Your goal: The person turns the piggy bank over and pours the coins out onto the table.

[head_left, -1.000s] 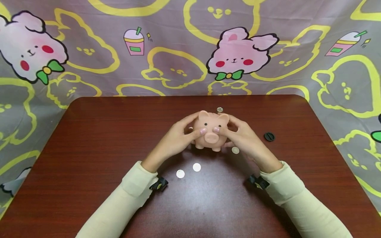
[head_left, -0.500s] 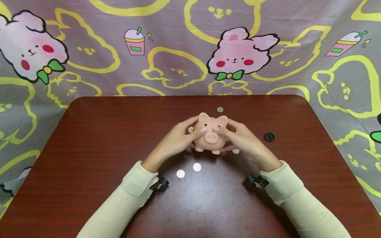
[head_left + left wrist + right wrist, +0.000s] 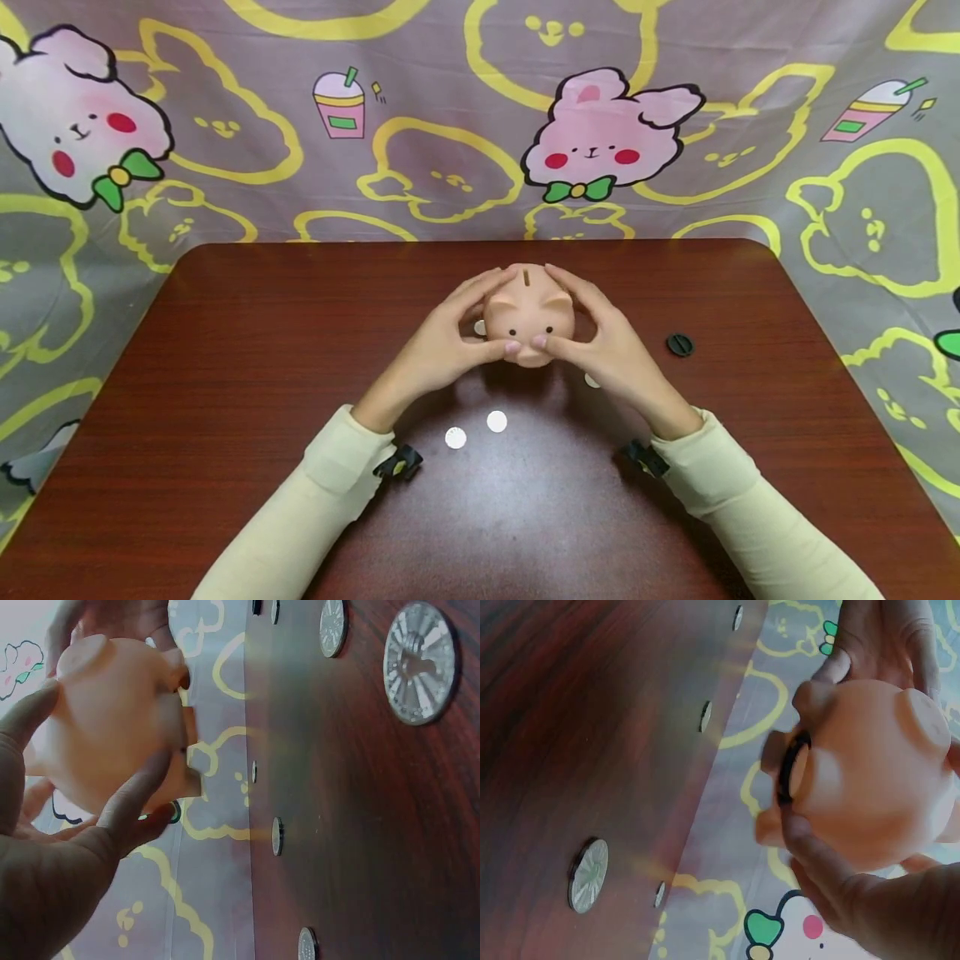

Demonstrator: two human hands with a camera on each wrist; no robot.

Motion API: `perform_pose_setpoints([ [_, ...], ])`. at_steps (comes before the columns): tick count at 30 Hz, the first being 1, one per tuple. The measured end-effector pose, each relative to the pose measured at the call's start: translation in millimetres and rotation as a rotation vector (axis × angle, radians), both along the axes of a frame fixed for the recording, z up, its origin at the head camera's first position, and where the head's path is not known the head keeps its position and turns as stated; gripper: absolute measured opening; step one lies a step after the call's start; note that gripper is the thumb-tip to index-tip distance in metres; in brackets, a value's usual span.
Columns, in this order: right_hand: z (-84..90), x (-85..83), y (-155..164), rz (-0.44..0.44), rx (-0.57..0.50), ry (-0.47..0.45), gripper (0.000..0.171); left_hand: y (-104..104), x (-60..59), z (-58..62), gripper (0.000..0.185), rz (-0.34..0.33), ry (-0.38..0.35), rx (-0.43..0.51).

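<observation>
Piggy bank [image 3: 528, 312] btwn both hands, off table [image 3: 225, 350] | L hand [image 3: 442, 350] + R hand [image 3: 611, 350] grip: fingers curled round it

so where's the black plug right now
In the head view the black plug lies on the table, off to the right of the right hand and the pig.

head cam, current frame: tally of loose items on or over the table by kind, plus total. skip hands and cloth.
piggy bank: 1
coins: 4 (the last two partly hidden by hands)
black round cap: 1
Total: 6 visible in the head view
</observation>
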State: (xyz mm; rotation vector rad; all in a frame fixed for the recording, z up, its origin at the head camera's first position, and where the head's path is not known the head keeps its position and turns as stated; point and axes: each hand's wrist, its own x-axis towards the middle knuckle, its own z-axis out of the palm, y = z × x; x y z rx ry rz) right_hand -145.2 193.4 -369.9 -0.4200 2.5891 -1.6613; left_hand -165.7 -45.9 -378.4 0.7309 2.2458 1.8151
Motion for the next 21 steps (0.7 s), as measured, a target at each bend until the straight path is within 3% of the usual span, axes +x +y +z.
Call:
perform_pose_setpoints([
  [5,-1.5,2.3,-2.4,0.021,-0.008,0.199,0.086,1.0,-0.3,-0.4,0.093,-0.037,0.012,0.070],
  [12,-3.3,5.3,-10.5,0.076,0.088,0.543,0.079,1.9,-1.1,-5.9,0.109,-0.022,0.071,0.011],
  [16,-3.5,7.2,-13.2,0.087,0.159,0.648,0.076,3.5,-1.2,-10.5,0.113,-0.016,0.079,0.000],
  [21,-3.6,7.6,-13.8,0.081,0.189,0.689,0.076,4.0,-0.9,-12.3,0.115,-0.024,0.068,0.025],
])
